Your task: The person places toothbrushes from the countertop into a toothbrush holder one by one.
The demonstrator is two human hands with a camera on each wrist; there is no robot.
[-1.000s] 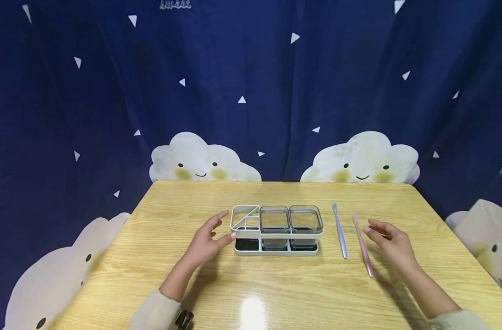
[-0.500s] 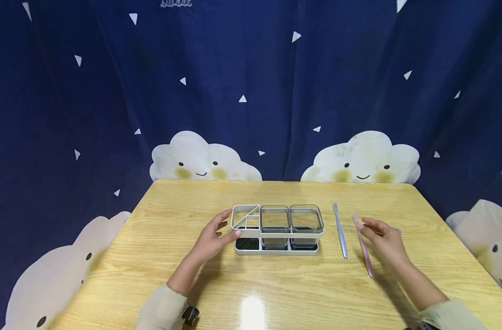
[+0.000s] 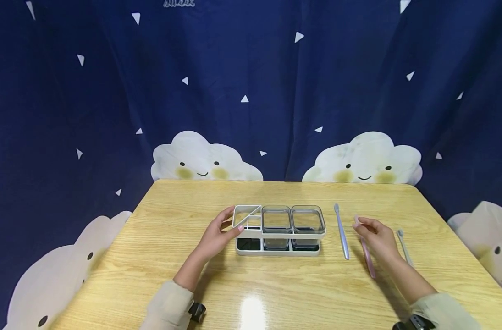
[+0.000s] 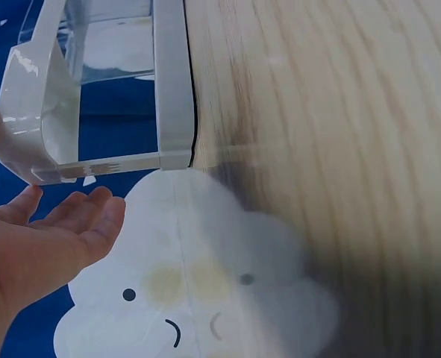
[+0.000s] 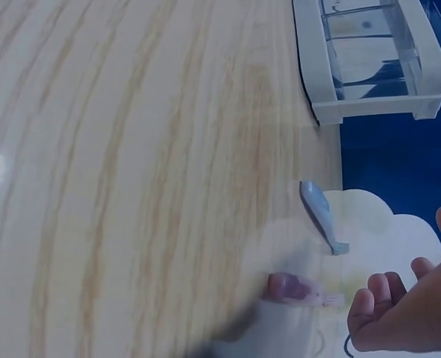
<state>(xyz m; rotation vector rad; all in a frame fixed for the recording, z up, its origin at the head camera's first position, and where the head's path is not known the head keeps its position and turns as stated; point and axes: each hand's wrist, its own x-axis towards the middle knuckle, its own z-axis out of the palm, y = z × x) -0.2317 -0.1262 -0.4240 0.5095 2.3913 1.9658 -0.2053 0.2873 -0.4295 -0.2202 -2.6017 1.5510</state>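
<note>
My left hand [image 3: 217, 236] holds the left end of a white toothbrush holder [image 3: 292, 234], thumb over its front rim and fingers around the side. In the left wrist view, thumb and fingertips meet the corner of the holder [image 4: 30, 112]. Over a pink toothbrush [image 3: 368, 261] is my right hand [image 3: 378, 238], its fingertips right at the brush's neck and covering part of it. The right wrist view shows a gap between thumb and bent fingers, with the pink toothbrush [image 5: 295, 289] lying beyond the fingertips. A blue toothbrush [image 3: 341, 233] lies between holder and right hand.
Two clear square cups [image 3: 277, 231] sit in the holder; its left part is divided into small slots. A pale grey toothbrush [image 3: 403, 243] lies to the right, partly hidden by the right forearm. The wooden table [image 3: 184, 197] meets a dark blue curtain [image 3: 217, 114] behind.
My left hand has moved right and come onto the holder's end. My right hand has moved left over the pink toothbrush, uncovering the grey toothbrush. The holder and toothbrushes stay put.
</note>
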